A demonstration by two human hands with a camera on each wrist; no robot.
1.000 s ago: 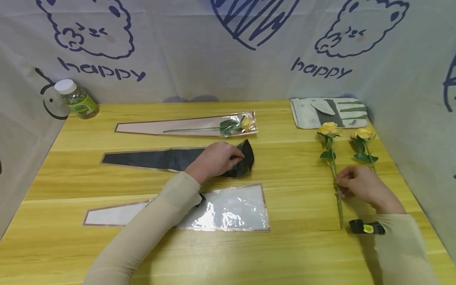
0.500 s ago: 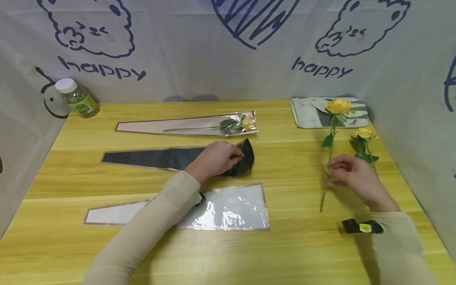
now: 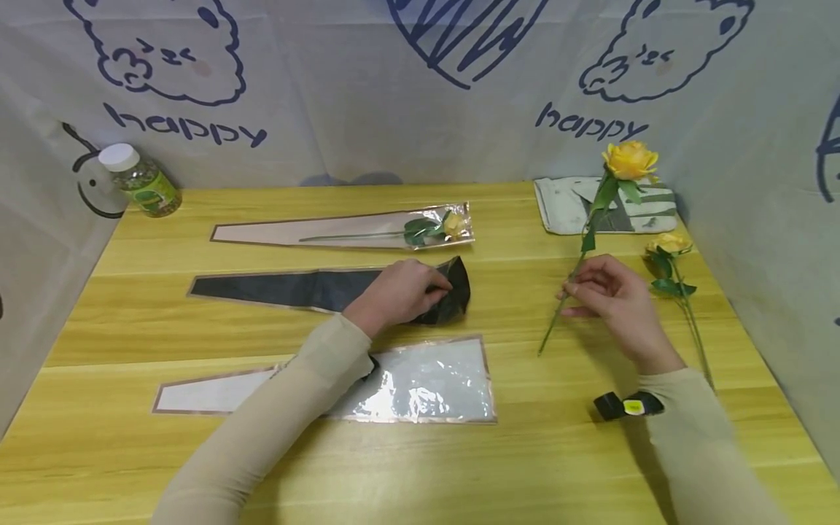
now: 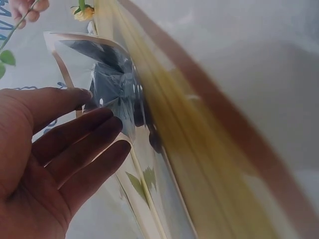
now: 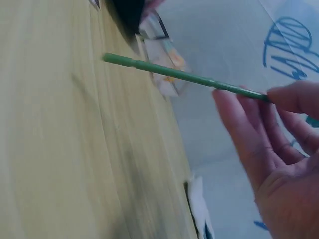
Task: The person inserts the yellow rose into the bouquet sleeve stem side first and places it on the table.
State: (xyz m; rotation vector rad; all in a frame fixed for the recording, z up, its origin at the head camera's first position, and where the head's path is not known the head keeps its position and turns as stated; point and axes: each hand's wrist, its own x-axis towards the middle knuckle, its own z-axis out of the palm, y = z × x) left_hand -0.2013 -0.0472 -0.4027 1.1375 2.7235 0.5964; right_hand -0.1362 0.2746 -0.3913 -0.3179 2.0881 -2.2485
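Head view: across the tabletop (image 3: 407,474), a black wrapper (image 3: 275,289) lies left of centre; right of centre, a raised yellow rose (image 3: 605,194) leans, stem clamped between fingers of the right hand (image 3: 617,306); the left hand (image 3: 400,292) pinches the wrapper's right end.

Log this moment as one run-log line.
left hand: holds tapered black plastic sleeve near wide end | right hand: pinches yellow rose by green stem, above yellow wood-grain table
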